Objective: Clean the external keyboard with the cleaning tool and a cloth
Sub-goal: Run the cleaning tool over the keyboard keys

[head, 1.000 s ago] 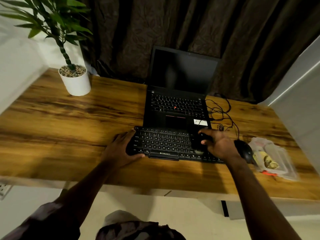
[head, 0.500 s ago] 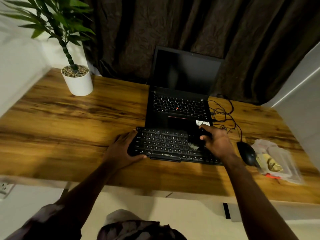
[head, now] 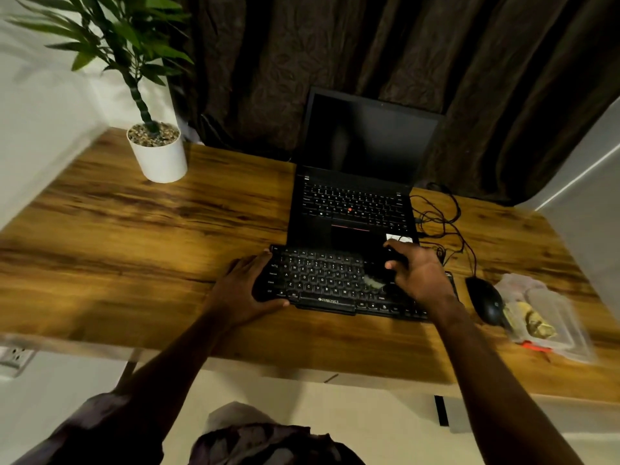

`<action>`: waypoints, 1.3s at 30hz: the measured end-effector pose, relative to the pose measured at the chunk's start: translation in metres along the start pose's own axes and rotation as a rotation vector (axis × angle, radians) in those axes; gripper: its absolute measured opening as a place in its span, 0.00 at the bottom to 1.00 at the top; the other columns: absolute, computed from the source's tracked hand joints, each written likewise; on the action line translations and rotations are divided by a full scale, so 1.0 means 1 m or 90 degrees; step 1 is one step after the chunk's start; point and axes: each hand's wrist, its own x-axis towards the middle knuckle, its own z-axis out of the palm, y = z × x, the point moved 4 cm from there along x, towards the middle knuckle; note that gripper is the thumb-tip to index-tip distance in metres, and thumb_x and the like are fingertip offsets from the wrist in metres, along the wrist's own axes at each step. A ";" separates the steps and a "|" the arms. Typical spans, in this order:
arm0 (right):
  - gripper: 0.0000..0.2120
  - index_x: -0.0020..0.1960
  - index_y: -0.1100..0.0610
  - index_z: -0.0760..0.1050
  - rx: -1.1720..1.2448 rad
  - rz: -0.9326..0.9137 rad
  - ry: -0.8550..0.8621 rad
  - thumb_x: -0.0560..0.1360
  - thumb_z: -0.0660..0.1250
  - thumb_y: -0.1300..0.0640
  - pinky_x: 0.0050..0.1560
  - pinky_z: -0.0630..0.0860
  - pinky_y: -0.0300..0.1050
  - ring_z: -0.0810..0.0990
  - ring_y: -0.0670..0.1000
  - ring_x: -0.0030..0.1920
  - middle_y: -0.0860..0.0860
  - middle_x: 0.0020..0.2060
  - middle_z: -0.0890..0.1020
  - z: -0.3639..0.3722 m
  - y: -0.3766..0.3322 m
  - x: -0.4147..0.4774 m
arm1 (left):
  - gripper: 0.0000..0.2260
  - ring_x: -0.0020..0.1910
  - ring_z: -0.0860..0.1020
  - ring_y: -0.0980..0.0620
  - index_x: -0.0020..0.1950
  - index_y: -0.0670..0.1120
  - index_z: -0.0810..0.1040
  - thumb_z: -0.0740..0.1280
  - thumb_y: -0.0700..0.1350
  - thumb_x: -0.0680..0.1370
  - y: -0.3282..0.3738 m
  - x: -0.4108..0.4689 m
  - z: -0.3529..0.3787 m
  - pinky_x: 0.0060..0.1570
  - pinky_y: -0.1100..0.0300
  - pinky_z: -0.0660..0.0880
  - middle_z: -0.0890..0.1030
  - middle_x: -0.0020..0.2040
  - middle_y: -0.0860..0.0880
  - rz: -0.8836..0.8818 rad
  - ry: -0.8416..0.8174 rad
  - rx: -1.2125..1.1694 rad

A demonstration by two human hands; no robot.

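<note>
In the last 1 second the right hand (head: pixel 419 276), curled round the cleaning brush (head: pixel 374 281), has swept its pale bristles slightly leftward across the external keyboard (head: pixel 318 280) on the wooden desk (head: pixel 134 246), whose left end the left hand (head: pixel 248 290) still grips, so brushing seems underway.

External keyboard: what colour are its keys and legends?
Black keys with white legends on the external keyboard, best seen in the head view.

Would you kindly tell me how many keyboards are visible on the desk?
2: the external keyboard in front, and the laptop's built-in keyboard directly behind it. None appears hidden.
</note>
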 end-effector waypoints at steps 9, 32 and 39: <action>0.22 0.69 0.48 0.72 -0.027 -0.065 -0.013 0.77 0.69 0.58 0.55 0.80 0.51 0.79 0.51 0.51 0.53 0.57 0.80 0.018 -0.033 -0.010 | 0.51 0.77 0.58 0.46 0.81 0.58 0.51 0.66 0.77 0.66 0.000 0.000 0.001 0.72 0.43 0.63 0.60 0.80 0.53 -0.010 -0.011 0.005; 0.21 0.66 0.49 0.76 0.097 -0.046 -0.015 0.75 0.71 0.62 0.52 0.77 0.42 0.79 0.49 0.51 0.52 0.55 0.80 -0.003 0.006 -0.035 | 0.51 0.76 0.60 0.45 0.81 0.55 0.53 0.62 0.79 0.65 -0.001 0.000 0.002 0.74 0.47 0.59 0.61 0.80 0.51 0.017 0.005 0.028; 0.21 0.65 0.49 0.77 0.029 0.001 0.027 0.74 0.71 0.63 0.56 0.79 0.50 0.81 0.56 0.55 0.55 0.56 0.83 -0.023 0.061 -0.052 | 0.51 0.76 0.60 0.45 0.81 0.56 0.53 0.64 0.78 0.65 0.001 -0.002 0.001 0.72 0.44 0.62 0.61 0.80 0.51 0.007 0.005 0.020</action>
